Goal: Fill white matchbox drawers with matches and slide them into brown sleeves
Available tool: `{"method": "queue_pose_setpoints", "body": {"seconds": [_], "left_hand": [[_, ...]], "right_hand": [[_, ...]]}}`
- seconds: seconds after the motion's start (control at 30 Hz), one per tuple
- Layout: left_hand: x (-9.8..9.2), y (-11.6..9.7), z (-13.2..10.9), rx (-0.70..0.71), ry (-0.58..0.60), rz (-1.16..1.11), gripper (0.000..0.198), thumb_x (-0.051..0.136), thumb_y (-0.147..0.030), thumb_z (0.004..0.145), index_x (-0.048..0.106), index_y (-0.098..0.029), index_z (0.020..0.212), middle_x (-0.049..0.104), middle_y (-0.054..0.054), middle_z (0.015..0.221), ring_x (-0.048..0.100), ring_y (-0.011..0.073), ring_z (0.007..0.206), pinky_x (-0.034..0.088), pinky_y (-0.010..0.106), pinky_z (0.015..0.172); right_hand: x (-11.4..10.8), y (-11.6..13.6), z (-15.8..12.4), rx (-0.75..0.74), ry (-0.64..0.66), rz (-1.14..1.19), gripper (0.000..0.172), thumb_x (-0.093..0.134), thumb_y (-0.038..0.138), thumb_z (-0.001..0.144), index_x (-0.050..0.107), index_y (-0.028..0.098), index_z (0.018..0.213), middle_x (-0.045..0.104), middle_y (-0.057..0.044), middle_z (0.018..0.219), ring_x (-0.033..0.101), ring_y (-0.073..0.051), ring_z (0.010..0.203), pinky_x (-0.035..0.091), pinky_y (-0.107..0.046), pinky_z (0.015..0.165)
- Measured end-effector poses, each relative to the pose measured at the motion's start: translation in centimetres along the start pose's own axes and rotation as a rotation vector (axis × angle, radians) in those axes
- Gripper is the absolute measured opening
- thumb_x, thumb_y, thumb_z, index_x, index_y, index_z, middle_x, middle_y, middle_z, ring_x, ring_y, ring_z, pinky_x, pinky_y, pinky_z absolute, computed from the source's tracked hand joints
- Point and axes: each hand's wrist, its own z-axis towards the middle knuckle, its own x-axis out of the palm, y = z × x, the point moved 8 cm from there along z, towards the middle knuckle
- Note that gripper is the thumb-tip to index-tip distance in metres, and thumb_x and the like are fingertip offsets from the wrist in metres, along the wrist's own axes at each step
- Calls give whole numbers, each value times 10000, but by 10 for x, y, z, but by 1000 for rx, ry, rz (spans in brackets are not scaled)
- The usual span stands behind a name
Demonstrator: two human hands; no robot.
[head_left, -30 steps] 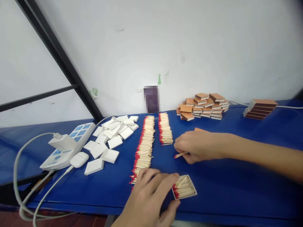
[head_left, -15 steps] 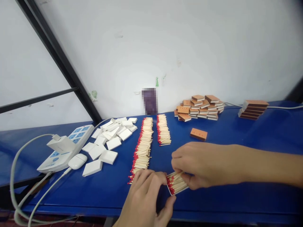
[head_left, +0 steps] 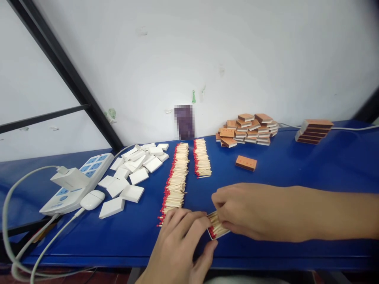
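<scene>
A white matchbox tray full of red-tipped matches lies near the table's front. My left hand grips its left end between thumb and fingers. Over the tray's right part, my right hand has its fingers curled closed onto the matches, hiding that end. Just beyond my left fingers runs a long row of loose matches, red heads to the left. A shorter match row lies to its right. Past my right hand rests a single orange matchbox sleeve.
White trays are heaped on the left, beside a power strip with a charger, white case and cables. Orange-and-white boxes are piled by the wall, with a stack of matchboxes farther right. A black metal frame stands at left.
My right hand has shifted slightly left and its fingers now cover more of the matches in the tray. My left hand keeps its hold. The whole view has moved a little.
</scene>
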Motion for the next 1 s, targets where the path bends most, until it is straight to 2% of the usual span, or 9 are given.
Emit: {"method": "queue_pose_setpoints", "body": {"seconds": [0.1, 0.2, 0.33, 0.43, 0.63, 0.83, 0.93, 1.0], "left_hand": [[0, 0, 1, 10, -10, 9, 250, 655, -145, 884, 617, -201, 1125, 719, 37, 1094, 622, 210, 936, 508, 369, 826], [-1, 0, 2, 18, -21, 20, 267, 656, -143, 878, 618, -193, 1137, 725, 39, 1082, 624, 207, 922, 506, 365, 818], [-5, -2, 2, 38, -61, 44, 291, 661, -146, 863, 609, -184, 1146, 732, 32, 1055, 619, 202, 907, 505, 357, 821], [-5, -1, 3, 30, -54, 64, 310, 660, -149, 858, 608, -182, 1162, 736, 28, 1037, 618, 203, 906, 508, 355, 822], [-7, -3, 6, 74, -86, 78, 269, 649, -152, 855, 644, -191, 1121, 755, 25, 1034, 640, 202, 887, 520, 349, 803], [-8, -7, 8, 109, -94, 104, 172, 610, -163, 899, 693, -225, 1036, 756, 31, 1012, 657, 192, 840, 534, 338, 765], [-7, -7, 7, 111, -80, 131, 198, 630, -160, 887, 698, -230, 1060, 758, 33, 1040, 665, 201, 869, 543, 352, 795], [-6, -8, 6, 114, -77, 154, 243, 638, -165, 881, 689, -219, 1112, 759, 37, 1059, 668, 211, 893, 548, 365, 812]], "right_hand": [[0, 1, -1, -24, -24, -38, 242, 608, 125, 913, 643, 157, 675, 531, -30, 656, 463, -179, 723, 266, -330, 573], [-2, 0, -3, -18, -48, -16, 234, 615, 124, 915, 645, 154, 684, 556, -38, 698, 479, -178, 739, 276, -327, 581], [-11, -10, -5, 87, -102, 95, 174, 611, 105, 906, 653, 137, 741, 608, -55, 842, 534, -152, 735, 301, -314, 583], [-14, -19, -6, 145, -117, 194, 134, 606, 142, 918, 644, 134, 790, 611, -49, 873, 578, -156, 778, 337, -292, 607], [-11, -33, -10, 178, -98, 389, 113, 591, 254, 935, 636, 181, 860, 617, -7, 823, 576, -147, 754, 337, -261, 578], [-13, -37, -10, 215, -65, 497, 94, 594, 268, 920, 654, 196, 932, 667, -15, 868, 602, -164, 810, 371, -251, 601], [-18, -35, -15, 202, -37, 521, 165, 612, 305, 916, 648, 208, 1044, 683, -18, 912, 616, -177, 851, 404, -255, 637], [-23, -42, -25, 245, -41, 465, 242, 624, 361, 919, 638, 215, 1112, 686, -32, 950, 625, -197, 875, 415, -268, 650]]}}
